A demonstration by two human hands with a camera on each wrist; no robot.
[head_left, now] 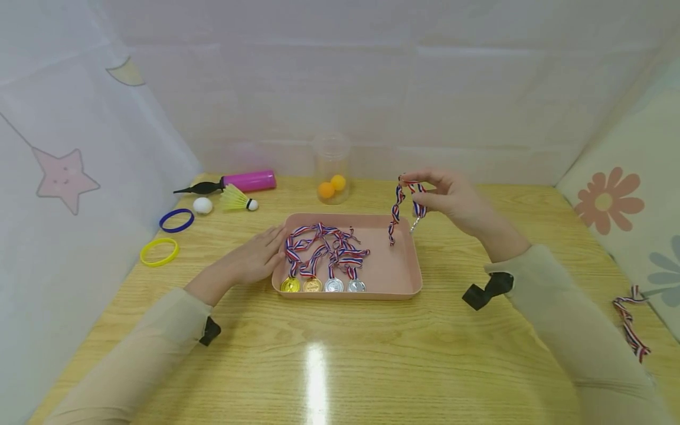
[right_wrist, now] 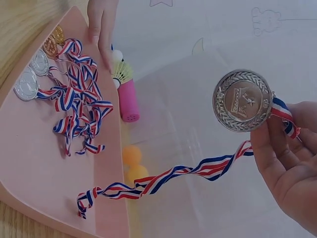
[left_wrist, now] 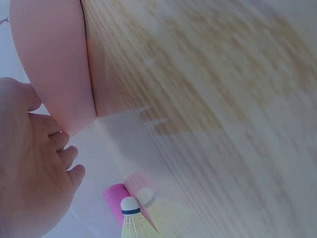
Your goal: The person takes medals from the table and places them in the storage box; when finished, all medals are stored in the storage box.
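Observation:
My right hand [head_left: 443, 195] pinches the striped ribbon of a silver medal [right_wrist: 242, 100] over the right end of a pink tray [head_left: 393, 268]. One loose length of the red, white and blue ribbon [right_wrist: 213, 167] hangs down into the tray. At the tray's left wall my left hand [head_left: 260, 257] rests with its fingers straight along the rim. Inside the tray lie a gold medal [head_left: 290, 285], a bronze medal [head_left: 312, 285] and two silver medals [head_left: 334, 285], lined up along the near wall. Their ribbons [head_left: 324, 245] spread in a tangle behind them.
Behind the tray stands a clear jar [head_left: 332, 156] with two orange balls [head_left: 326, 190]. Back left are a pink pump [head_left: 249, 181], a shuttlecock [head_left: 237, 199], a white ball [head_left: 202, 205], a blue wristband [head_left: 176, 220] and a yellow one. Another striped ribbon [head_left: 627, 324] lies far right.

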